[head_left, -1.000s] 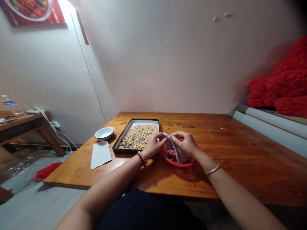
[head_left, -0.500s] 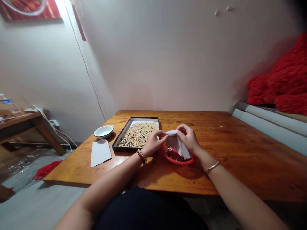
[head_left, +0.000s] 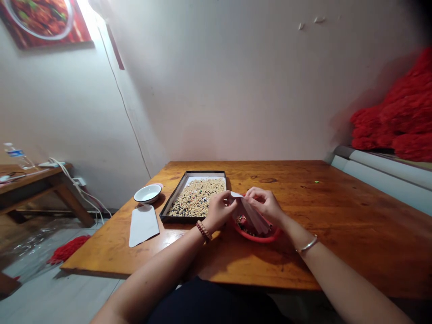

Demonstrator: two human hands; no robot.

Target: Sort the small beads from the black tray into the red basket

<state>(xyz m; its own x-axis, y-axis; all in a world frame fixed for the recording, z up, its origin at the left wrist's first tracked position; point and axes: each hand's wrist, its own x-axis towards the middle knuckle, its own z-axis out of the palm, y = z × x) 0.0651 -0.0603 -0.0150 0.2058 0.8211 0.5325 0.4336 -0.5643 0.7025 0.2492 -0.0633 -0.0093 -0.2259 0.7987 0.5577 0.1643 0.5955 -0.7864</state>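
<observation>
A thin white sheet (head_left: 251,217) hangs between my two hands over a red bowl (head_left: 258,238). My left hand (head_left: 220,210) pinches its upper left edge, and my right hand (head_left: 266,204) grips the top on the other side. Small dark and pale beans lie in the bowl, partly hidden behind the sheet. Left of the bowl is a dark-edged tray (head_left: 182,221) with a layer of pale and black beans (head_left: 197,195) on white paper.
A white bowl with a dark rim (head_left: 147,193) stands left of the tray, with a white card (head_left: 144,226) in front of it. Red fluffy material (head_left: 398,117) is heaped at the right. A side table (head_left: 30,180) with a bottle (head_left: 18,155) is at the left.
The sheet is now drawn narrower and slants down to the right inside the bowl. Both hands have shifted slightly relative to the bowl. The view has tilted up a little.
</observation>
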